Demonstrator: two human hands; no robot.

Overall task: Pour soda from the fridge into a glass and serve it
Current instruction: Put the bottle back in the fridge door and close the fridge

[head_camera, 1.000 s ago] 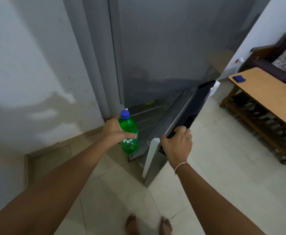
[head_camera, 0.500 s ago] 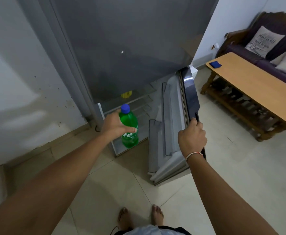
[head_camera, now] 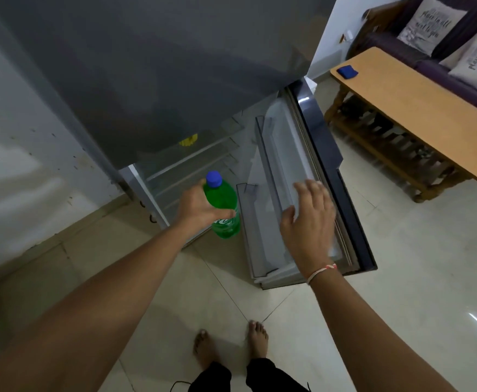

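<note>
The bottle is green with a blue cap (white lettering on its label). Behind it, the fridge is grey. Right of the fridge, a tan table carries a blue cloth.

- One view only, from a camera worn on the person's head, wide-angle, lines bowed at the edges.
- It faces forward and steeply down: bare feet at 6 o'clock, floor filling the lower half.
- Both forearms reach in from the lower corners, close to the lens.
- Fridge towers at 12 o'clock, near; wooden table at 2 o'clock, further off.
</note>
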